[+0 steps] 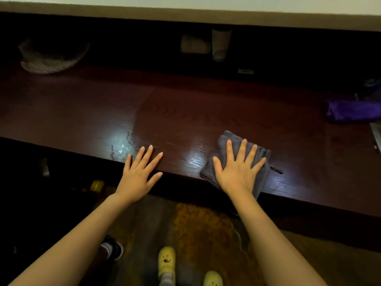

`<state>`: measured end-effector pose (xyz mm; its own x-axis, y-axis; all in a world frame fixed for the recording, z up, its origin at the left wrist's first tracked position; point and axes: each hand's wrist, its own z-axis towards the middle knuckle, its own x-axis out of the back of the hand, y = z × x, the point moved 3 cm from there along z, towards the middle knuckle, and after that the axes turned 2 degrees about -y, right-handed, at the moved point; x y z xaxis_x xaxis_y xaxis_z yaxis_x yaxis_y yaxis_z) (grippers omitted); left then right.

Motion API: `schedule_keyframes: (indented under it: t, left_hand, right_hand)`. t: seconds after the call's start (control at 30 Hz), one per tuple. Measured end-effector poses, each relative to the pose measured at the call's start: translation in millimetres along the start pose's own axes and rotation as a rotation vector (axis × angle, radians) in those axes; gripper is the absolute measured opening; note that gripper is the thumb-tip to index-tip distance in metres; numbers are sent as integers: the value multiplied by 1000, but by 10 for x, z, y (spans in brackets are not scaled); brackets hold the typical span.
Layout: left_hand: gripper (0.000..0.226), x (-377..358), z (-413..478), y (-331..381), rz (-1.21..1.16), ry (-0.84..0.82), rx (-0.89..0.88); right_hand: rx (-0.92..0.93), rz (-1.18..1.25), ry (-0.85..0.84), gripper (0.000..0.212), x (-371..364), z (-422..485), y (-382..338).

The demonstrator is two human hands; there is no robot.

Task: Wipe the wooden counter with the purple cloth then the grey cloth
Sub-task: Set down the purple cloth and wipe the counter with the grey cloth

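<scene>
Second step in hand: right hand [237, 170], fingers spread, pressing grey cloth [226, 139] on counter [82, 112]; left hand [140, 172] flat, empty; purple cloth [352, 110] aside. Next: sweep toward wet streaks [121, 148]

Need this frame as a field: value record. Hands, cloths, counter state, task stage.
left hand: flat and open on the counter's near edge, holding nothing
right hand: palm spread flat, pressing on the grey cloth
grey cloth: bunched at the near edge, partly overhanging it
purple cloth: set aside, far right of the counter
wooden counter: wet streaks beside the left hand
task stage: grey-cloth wipe
</scene>
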<state>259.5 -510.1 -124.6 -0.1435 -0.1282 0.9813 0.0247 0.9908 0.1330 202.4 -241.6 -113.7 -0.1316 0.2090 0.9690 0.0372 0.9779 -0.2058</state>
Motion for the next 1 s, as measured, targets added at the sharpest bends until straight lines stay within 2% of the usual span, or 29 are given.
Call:
schedule_keyframes:
  t: [0.2,0.4,0.5,0.63,0.77,0.9,1.0]
  left_hand:
    - [64,84,8,-155,-53,6,-17]
    - [67,163,-36,-708,-121,23,100]
    - [64,185,-35,-826,-314,31,61]
    - [58,308,4,-874,-667,143,127]
    - [55,415,-25,-951,-788,234,164]
    - [45,484,-8,-1089,-1021,354,304]
    - [46,530,39,-1181,-1107,366,412]
  right_hand:
    - [126,-30,-45,72,-178,55,-815]
    - [220,-20,-59,70,-289,190,-1424]
    - [270,-21,-61,70,-351,243,-1753]
    - [323,6,-23,71,-457,295,-2248]
    - [407,-11,-69,68,-520,293,-2658]
    - [429,-8,-99,69,-573,258,-2875]
    - [481,5,-166,70,-556,208,-2864]
